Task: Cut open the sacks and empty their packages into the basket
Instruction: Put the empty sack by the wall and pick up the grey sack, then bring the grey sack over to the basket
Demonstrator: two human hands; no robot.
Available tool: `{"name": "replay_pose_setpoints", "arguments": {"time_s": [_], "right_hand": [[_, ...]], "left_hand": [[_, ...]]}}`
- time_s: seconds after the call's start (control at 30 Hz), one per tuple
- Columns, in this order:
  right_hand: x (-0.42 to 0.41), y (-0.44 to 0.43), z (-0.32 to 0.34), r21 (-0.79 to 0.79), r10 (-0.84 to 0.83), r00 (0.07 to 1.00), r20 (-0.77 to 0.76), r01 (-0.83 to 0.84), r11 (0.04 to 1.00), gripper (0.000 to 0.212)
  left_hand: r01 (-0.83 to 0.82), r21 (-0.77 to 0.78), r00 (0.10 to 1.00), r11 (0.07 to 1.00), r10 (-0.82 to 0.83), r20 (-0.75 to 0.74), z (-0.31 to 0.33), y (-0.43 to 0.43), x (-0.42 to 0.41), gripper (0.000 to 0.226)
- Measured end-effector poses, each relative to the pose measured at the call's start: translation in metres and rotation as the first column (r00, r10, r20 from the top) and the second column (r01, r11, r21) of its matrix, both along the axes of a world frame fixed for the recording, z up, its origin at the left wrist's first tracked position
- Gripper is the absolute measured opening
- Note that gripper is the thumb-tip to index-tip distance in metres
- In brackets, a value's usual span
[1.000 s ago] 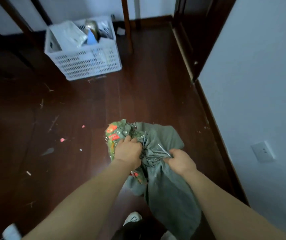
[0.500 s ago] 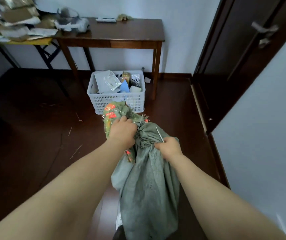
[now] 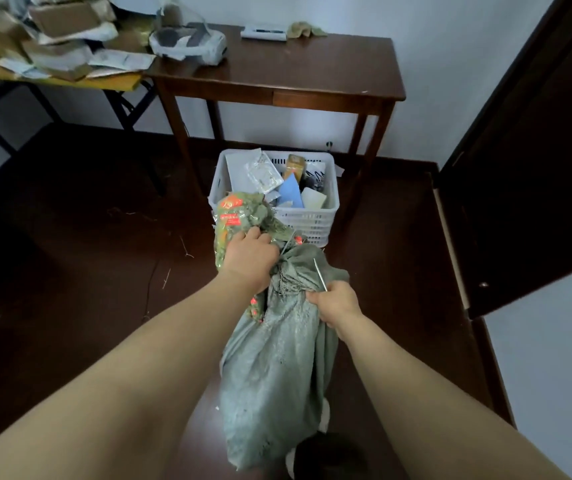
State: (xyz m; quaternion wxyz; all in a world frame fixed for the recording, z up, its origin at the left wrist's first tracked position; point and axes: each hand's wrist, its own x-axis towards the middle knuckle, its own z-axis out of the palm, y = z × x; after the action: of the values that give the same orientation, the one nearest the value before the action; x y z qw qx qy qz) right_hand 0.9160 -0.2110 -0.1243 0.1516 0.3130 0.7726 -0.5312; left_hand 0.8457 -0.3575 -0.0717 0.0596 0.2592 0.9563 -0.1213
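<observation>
Since the earlier frames the sack (image 3: 277, 368) has been lifted off the floor (image 3: 87, 237) and brought up to the basket (image 3: 312, 221), so that its bunched top now hangs just in front of the near rim. The left hand (image 3: 250, 258) is closed over that bunched top, its fingers curled into the grey cloth and into a crumpled green and orange printed bag (image 3: 232, 216) that sticks up beside it; whether this bag is part of the sack or a separate thing cannot be told. The right hand (image 3: 336, 303) is clenched on the neck of the sack lower down, with a thin metal blade (image 3: 319, 275) standing up out of the fist. The rest of the sack hangs slack below both hands. Several packages (image 3: 263, 171) already lie in the basket, which stands on the floor under a dark wooden bench (image 3: 312, 74); more parcels are heaped on a yellow bench (image 3: 70, 81) to the left. The step in hand is judged to be the carrying of an opened sack to the basket. For the next move the mouth would need to be held over the rim and the bottom raised, with the blade kept clear of the fingers.
</observation>
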Motion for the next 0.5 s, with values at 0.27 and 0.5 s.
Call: {"name": "replay_pose_setpoints", "arguments": {"time_s": [0.27,0.5], "right_hand": [[-0.154,-0.017,-0.052,-0.144,0.047,0.991,0.126,-0.029,0.989,0.042],[-0.254,-0.018,-0.104,-0.256,0.048,0.938,0.344,0.045,0.966,0.042]], "left_hand": [[-0.067,-0.053,0.996,0.996,0.070,0.052,-0.053,-0.021,-0.149,0.041],[-0.052,-0.025,0.988,0.998,0.055,0.144,-0.120,-0.020,-0.251,0.038]]}}
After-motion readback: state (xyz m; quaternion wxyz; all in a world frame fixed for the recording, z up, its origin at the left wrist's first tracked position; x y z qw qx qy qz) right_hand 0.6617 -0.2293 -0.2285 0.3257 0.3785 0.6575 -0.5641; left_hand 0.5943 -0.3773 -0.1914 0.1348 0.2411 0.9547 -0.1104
